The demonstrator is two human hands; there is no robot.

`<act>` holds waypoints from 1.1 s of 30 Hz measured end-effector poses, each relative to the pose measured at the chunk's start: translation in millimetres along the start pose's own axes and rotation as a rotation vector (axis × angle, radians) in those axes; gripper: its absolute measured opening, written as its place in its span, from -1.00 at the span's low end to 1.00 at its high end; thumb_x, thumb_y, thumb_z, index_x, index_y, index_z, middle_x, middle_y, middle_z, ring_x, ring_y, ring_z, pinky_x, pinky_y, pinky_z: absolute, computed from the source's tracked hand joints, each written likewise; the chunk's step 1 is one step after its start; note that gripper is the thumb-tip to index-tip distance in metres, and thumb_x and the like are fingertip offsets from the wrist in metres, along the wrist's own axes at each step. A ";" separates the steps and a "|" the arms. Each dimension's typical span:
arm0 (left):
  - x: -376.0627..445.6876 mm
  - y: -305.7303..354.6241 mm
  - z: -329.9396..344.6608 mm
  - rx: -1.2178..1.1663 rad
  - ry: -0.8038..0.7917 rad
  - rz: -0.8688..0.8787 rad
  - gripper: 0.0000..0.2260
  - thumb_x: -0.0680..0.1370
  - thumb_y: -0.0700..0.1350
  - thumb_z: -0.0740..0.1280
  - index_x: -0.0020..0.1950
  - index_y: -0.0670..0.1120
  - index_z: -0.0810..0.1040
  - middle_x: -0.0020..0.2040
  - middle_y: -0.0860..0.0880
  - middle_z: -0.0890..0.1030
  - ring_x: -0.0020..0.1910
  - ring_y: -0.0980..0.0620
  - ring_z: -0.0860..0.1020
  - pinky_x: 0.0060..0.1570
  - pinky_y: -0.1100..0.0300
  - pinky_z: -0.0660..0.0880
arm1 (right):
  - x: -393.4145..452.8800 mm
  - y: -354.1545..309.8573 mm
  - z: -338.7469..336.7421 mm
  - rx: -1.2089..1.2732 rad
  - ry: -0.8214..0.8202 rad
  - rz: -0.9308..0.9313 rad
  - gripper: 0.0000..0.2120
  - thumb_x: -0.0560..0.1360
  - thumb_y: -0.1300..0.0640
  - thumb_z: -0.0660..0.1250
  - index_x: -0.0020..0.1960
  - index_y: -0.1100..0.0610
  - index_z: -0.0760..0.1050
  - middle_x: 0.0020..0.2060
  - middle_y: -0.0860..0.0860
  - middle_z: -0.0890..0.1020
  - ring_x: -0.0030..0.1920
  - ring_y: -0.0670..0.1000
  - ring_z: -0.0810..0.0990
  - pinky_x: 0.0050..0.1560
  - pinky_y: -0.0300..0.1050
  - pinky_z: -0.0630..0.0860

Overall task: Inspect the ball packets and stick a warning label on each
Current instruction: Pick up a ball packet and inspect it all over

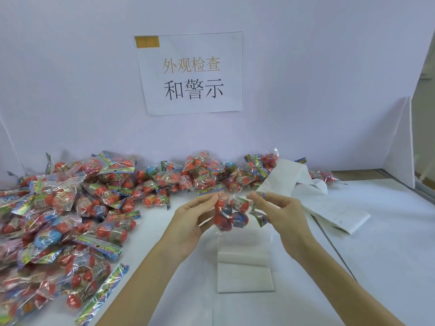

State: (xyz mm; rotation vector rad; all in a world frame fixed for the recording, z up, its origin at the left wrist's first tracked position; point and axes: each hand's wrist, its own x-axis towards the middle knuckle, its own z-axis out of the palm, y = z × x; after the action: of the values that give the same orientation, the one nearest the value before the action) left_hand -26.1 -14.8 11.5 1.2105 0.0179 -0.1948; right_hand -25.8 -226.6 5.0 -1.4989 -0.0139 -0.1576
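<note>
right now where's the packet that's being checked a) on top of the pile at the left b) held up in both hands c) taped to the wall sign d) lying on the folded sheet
b: the left hand and right hand each pinch a side of the packet, holding it above the table.

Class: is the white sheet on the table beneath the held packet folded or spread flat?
Folded: the white sheet shows a crease across it, with its far flap doubled over.
</note>
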 end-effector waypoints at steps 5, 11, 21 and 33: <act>1.4 -1.1 0.6 -0.081 0.020 -0.034 -0.83 0.44 -0.07 0.54 0.00 -0.07 0.79 0.05 -0.06 0.75 -0.12 0.04 0.71 -0.13 0.23 0.64 | -1.1 2.8 2.3 0.043 0.073 -0.016 -0.77 0.49 -0.01 0.54 -0.14 0.17 0.73 -0.15 0.23 0.71 -0.21 0.02 0.66 0.13 0.06 0.65; 3.7 -5.4 0.4 -0.170 0.132 0.121 -0.82 0.41 -0.09 0.52 -0.01 -0.08 0.80 0.01 -0.07 0.76 -0.10 0.08 0.70 -0.11 0.30 0.62 | -3.3 3.2 6.2 -0.041 -0.188 0.089 -0.53 0.46 -0.25 0.44 0.19 0.05 0.54 -0.23 0.03 0.72 -0.23 0.04 0.68 -0.21 -0.12 0.60; 1.2 -10.9 3.3 -0.019 -0.167 0.086 -0.55 0.54 -0.22 0.46 0.42 0.02 0.58 0.06 -0.13 0.73 0.13 -0.13 0.70 0.17 0.17 0.62 | 2.9 2.5 -4.0 0.123 -0.117 0.047 -0.70 0.62 0.08 0.41 0.12 0.33 0.52 -0.34 0.07 0.57 -0.34 0.05 0.55 -0.23 -0.09 0.55; 4.5 -1.8 -9.3 0.161 -0.128 0.065 -0.62 0.45 -0.01 0.62 0.22 -0.04 0.68 0.08 -0.17 0.73 -0.05 -0.11 0.71 -0.04 0.14 0.65 | 4.3 -7.3 -9.5 0.279 -0.203 0.098 -0.90 0.46 0.06 0.52 -0.10 0.08 0.65 -0.35 0.05 0.49 -0.34 -0.03 0.43 -0.29 -0.22 0.47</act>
State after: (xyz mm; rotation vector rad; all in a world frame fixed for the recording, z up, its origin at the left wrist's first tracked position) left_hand -21.1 -7.3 6.0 1.3545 -0.1507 -0.2200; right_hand -23.1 -236.9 12.0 -1.2288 -0.1209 0.0736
